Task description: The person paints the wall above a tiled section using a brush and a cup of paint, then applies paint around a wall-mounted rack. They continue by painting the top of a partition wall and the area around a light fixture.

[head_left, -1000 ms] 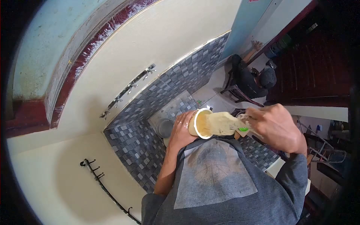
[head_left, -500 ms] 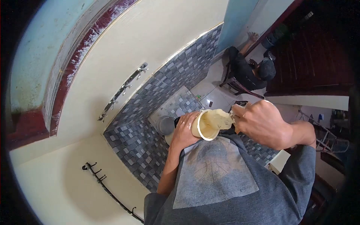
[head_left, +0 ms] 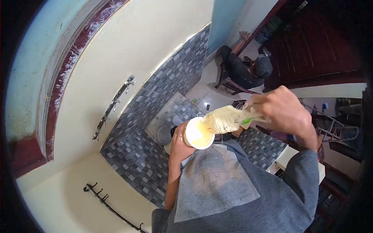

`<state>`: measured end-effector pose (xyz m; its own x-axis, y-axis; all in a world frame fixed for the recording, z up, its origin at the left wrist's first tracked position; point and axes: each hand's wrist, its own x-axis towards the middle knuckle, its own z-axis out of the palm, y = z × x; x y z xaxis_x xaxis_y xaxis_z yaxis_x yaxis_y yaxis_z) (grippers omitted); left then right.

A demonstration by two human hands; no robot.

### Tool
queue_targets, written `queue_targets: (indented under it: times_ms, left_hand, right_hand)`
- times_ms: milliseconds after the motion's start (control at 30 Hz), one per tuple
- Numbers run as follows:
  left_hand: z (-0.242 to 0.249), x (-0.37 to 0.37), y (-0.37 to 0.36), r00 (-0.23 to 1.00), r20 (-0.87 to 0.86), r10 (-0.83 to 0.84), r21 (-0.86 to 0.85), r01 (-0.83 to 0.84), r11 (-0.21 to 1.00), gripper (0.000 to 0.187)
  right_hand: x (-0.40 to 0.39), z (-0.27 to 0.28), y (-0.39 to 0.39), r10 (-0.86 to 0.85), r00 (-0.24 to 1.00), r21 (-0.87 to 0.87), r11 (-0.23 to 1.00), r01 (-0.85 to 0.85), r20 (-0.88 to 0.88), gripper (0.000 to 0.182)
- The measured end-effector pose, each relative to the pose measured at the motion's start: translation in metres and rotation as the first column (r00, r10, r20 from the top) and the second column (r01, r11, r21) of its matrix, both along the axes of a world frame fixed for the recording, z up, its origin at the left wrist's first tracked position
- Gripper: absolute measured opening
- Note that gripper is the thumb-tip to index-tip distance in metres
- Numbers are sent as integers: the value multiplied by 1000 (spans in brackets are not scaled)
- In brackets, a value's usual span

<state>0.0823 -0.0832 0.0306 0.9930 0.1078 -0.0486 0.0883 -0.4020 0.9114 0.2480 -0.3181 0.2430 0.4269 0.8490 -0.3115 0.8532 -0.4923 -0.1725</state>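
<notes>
My left hand is wrapped round a white plastic tub that holds pale cream paint. My right hand grips the handle of a broad paintbrush, its bristles thickly coated in cream paint. The bristle tips are over the tub's rim, on its right side. Below the brush hangs a thin strand, perhaps paint. Most of the handle is hidden by my fingers.
A cream wall above grey mosaic tile carries a hook rail; another black hook rail is lower left. A seated person in dark clothes is beyond. A metal ladder-like frame stands at right.
The paintbrush has come up and its bristles now show more fully, tilted over the tub's rim. My right hand has moved slightly right and up. The whole view has shifted a little.
</notes>
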Motion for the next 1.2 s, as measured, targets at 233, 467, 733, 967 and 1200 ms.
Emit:
queue_targets:
  times_ms: [233,467,733,967,1200]
  left_hand:
    - [-6,-17,15,985,-21,171,-31,-172,985,68]
    - [-5,-33,17,978,-39,204,-41,-206,978,65]
    - [1,-46,20,958,-129,257,-93,-269,959,67]
    - [4,-49,21,951,-118,287,-75,-297,952,67]
    - [4,-44,20,960,-97,262,-92,-271,958,66]
  right_hand:
    - [75,-120,-57,-476,648,35,790,612,-595,37]
    - [150,-237,-37,-441,110,26,191,981,-891,50]
    - [285,-226,2,-283,151,111,153,982,-947,34]
    - [285,-51,22,-375,569,521,231,822,-732,47]
    - [285,-41,19,-264,655,698,-125,705,-708,47]
